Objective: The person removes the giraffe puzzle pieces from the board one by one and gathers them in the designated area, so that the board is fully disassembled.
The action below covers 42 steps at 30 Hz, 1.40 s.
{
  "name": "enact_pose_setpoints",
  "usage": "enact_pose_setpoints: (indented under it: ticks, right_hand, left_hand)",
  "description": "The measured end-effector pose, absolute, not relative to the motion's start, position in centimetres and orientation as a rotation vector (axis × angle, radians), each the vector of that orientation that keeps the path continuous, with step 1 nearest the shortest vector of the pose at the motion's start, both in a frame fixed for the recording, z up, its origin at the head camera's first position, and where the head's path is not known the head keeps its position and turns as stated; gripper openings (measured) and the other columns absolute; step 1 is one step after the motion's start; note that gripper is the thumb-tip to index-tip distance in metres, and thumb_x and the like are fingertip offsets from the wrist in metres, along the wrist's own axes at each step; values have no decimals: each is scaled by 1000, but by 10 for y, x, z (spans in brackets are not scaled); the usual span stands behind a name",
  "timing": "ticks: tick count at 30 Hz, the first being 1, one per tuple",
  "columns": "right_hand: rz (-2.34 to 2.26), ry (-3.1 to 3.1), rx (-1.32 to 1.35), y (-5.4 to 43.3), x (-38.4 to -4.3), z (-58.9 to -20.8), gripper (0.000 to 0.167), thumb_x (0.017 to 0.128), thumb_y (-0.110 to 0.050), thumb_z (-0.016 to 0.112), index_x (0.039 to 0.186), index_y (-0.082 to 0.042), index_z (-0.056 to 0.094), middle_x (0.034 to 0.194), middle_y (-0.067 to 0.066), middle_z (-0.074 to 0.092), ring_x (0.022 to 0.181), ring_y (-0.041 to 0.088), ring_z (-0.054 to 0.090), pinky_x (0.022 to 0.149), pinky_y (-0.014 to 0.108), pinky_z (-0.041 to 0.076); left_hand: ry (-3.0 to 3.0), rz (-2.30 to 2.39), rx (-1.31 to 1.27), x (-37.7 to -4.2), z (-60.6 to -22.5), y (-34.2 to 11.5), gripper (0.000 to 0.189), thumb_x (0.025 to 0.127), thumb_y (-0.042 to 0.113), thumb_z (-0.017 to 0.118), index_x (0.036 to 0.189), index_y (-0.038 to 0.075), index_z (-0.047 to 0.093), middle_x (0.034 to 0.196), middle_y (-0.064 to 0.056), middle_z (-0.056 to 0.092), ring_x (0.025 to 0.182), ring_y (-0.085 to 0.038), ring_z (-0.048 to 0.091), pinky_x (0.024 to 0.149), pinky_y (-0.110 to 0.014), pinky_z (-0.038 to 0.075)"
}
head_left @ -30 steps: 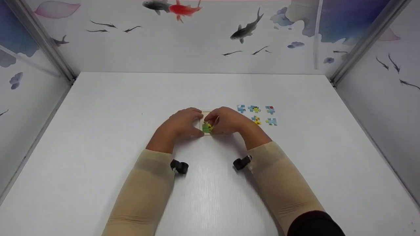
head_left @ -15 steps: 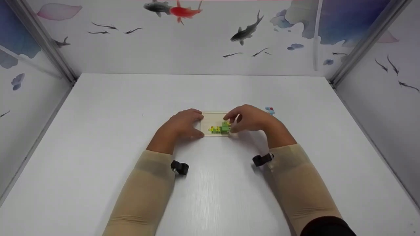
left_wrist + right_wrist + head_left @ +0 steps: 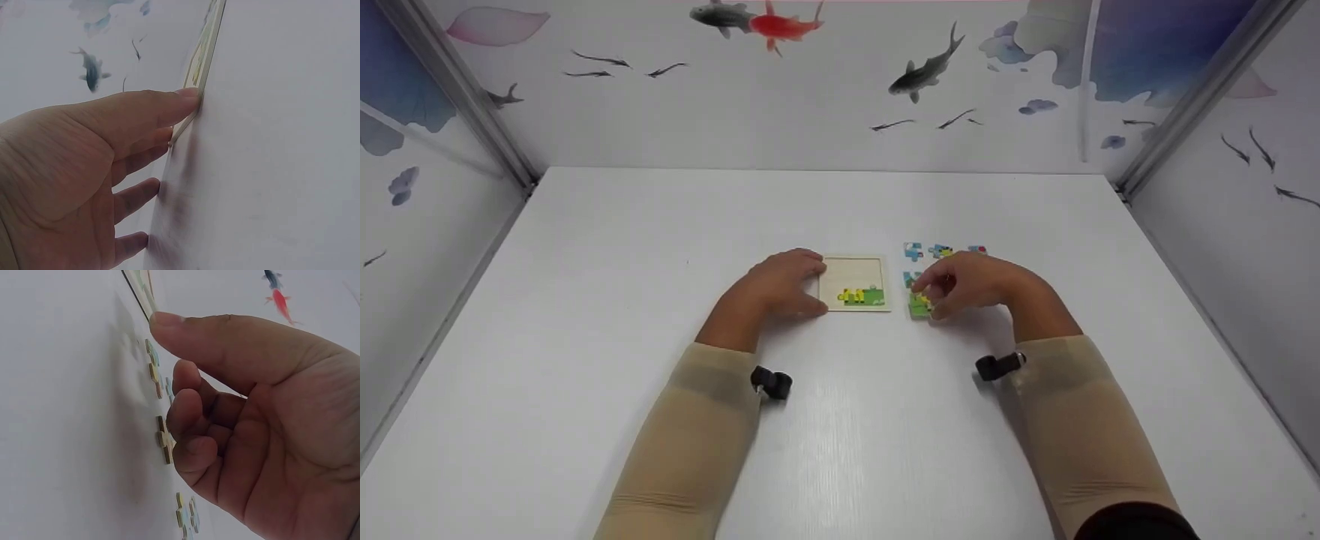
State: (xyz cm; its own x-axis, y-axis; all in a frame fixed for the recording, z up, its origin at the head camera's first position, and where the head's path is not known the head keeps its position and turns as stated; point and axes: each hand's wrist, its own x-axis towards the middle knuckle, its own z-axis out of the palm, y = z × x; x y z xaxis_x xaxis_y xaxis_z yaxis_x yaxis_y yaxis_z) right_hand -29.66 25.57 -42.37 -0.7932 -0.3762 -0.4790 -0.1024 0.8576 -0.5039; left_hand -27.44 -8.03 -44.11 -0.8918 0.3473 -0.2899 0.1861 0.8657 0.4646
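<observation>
My left hand [image 3: 786, 281] holds the left edge of a small square wooden puzzle tray [image 3: 851, 259], its index fingertip at the far corner and its thumb at the near one. In the left wrist view the thumb presses the tray's side. Along the tray's near edge lie fitted yellow-and-green puzzle pieces [image 3: 862, 297]. To the right of the tray, my right hand [image 3: 971, 281] holds a green-and-yellow puzzle piece [image 3: 919, 307] at its thumb and index fingertips, low over the table. The other fingers [image 3: 188, 410] are curled in toward the palm.
Loose blue puzzle pieces [image 3: 913, 250] lie right of the tray, with another blue-and-yellow piece [image 3: 940, 251] beside them; some are partly under the right hand. White panels printed with fish [image 3: 926, 71] stand behind and at both sides of the white table [image 3: 840, 420].
My right hand has moved right, from over the tray to the loose pieces, carrying the green-and-yellow puzzle piece. The tray's fitted pieces have come into view. My left hand has stayed put.
</observation>
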Motion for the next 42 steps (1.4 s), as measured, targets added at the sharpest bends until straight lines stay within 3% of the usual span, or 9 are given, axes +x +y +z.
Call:
enact_pose_setpoints:
  ticks: [13, 20, 27, 42]
  right_hand:
    - [-549, 2435, -354, 255, -291, -424, 36, 86, -14, 83, 115, -34, 77, 83, -2, 60, 85, 19, 56, 73, 32, 46]
    - [-540, 2463, -331, 255, -291, -420, 40, 84, -19, 88, 117, -39, 77, 93, 0, 63, 92, 21, 56, 76, 34, 47]
    - [-579, 2496, -406, 236, -293, -412, 44, 85, -22, 88, 125, -34, 75, 108, -1, 68, 105, 23, 62, 86, 36, 52]
    - [-627, 2475, -600, 167, -294, -408, 45, 88, -20, 87, 130, -26, 75, 117, -1, 73, 107, 23, 70, 91, 41, 59]
  left_hand:
    - [2676, 632, 424, -275, -443, -81, 74, 92, 35, 77, 160, 21, 51, 172, 5, 41, 165, -25, 29, 136, -51, 23]
    - [2670, 649, 435, -276, -445, -81, 75, 93, 35, 78, 161, 21, 50, 172, 5, 41, 165, -25, 29, 137, -51, 23]
    - [2665, 634, 449, -278, -445, -82, 76, 93, 36, 79, 162, 21, 50, 173, 5, 40, 166, -26, 28, 136, -52, 22]
    - [2677, 586, 487, -280, -444, -82, 75, 93, 37, 79, 161, 17, 51, 172, 0, 41, 164, -28, 31, 135, -52, 26]
